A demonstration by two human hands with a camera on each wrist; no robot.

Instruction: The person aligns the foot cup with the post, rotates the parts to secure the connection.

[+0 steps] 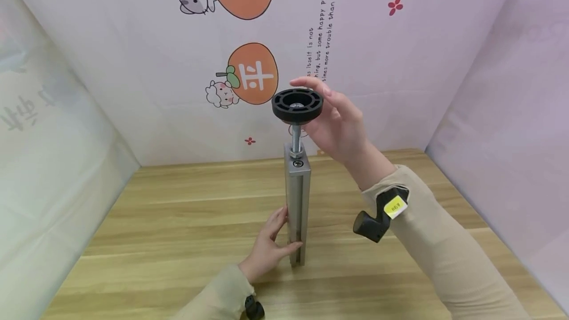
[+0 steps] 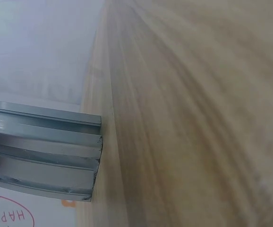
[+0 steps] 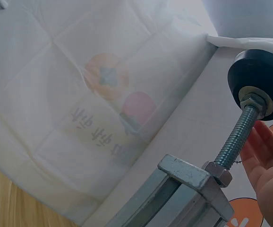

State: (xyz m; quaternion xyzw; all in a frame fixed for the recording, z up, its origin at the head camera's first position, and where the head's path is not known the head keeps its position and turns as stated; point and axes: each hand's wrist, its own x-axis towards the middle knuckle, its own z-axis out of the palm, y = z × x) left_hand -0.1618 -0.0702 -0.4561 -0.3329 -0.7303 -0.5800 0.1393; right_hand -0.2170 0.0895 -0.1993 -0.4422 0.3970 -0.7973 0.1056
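An aluminium profile (image 1: 293, 201) stands upright on the wooden table, its slotted lower end against the wood in the left wrist view. A threaded rod (image 3: 236, 137) with a hex nut (image 3: 217, 173) rises from its top end. The rod carries a round black levelling foot (image 1: 297, 107), pad upward. My left hand (image 1: 268, 248) grips the profile low down, thumb across the front and fingers at the left side. My right hand (image 1: 335, 122) is beside and behind the foot, fingers loosely extended near its rim. Whether the fingertips touch it I cannot tell.
A pale printed cloth (image 1: 178, 93) with cartoon fruit and lettering hangs behind the table (image 1: 178, 221). More pale cloth walls stand at the left (image 1: 44, 112) and the right (image 1: 511, 137). Black camera mounts (image 1: 378, 216) sit on both wrists.
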